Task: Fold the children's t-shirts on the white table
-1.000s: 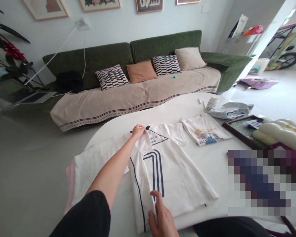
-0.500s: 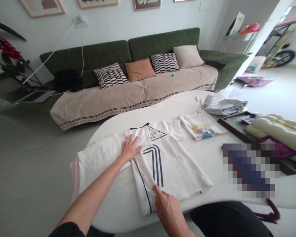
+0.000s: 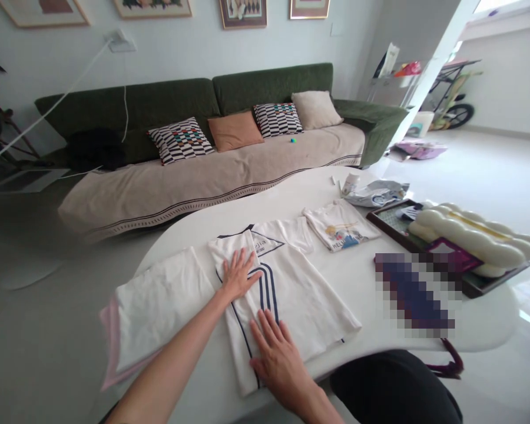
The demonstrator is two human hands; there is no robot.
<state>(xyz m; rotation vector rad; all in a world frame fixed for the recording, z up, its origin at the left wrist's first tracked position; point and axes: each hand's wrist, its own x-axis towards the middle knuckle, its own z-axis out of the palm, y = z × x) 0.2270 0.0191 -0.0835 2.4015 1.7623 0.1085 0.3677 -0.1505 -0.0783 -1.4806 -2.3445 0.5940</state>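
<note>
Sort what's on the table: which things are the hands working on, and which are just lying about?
In hand: left hand and right hand pressed flat on the white jersey.

Lying about: folded white garment, printed T-shirt, crumpled bag, tray, cream cushion.

Green sofa [image 3: 265,94] with cushions; folded printed shirt [image 3: 340,225] beside dark tray [image 3: 391,221].
</note>
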